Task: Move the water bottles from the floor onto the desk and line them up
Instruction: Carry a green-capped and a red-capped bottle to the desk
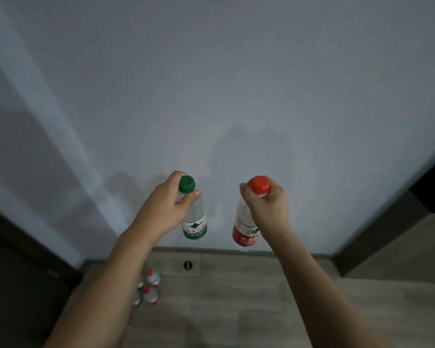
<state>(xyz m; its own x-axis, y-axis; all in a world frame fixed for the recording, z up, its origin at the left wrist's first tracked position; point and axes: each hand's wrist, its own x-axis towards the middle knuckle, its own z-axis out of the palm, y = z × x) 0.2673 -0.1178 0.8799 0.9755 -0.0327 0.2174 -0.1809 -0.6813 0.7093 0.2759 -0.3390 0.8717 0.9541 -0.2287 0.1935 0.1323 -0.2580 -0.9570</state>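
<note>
left hand (170, 200): fingers curled round the neck of the green-capped bottle (193, 217), thumb laid across the near side just below the green cap (186, 184); firm wrap, nothing else in the hand. right hand (268, 202): fingers and thumb closed round the neck of the red-capped bottle (245, 229), the red cap (260, 184) standing clear above the knuckles. both bottles hang upright from the grip, caps toward the camera, bodies clear plastic; the left one carries a green and white label, the right one a red and white label. the two bottles are side by side and well apart from each other, not touching, both held in the air in front of the pale wall (224, 84), their bases above the line where the wall meets the floor (236, 297). both forearms reach forward from the lower edge of the view. down on the wood-look floor, just beside the left forearm, a small cluster of bottles on the floor (151, 288) stands close together; at least two red caps show, the exact count cannot be told because the arm covers part of the group. a small dark oval mark (187, 265) sits on the floor near the wall base. dark trim (377, 237) runs along the right side, another dark band at far left. the desk is not in the frame.
</note>
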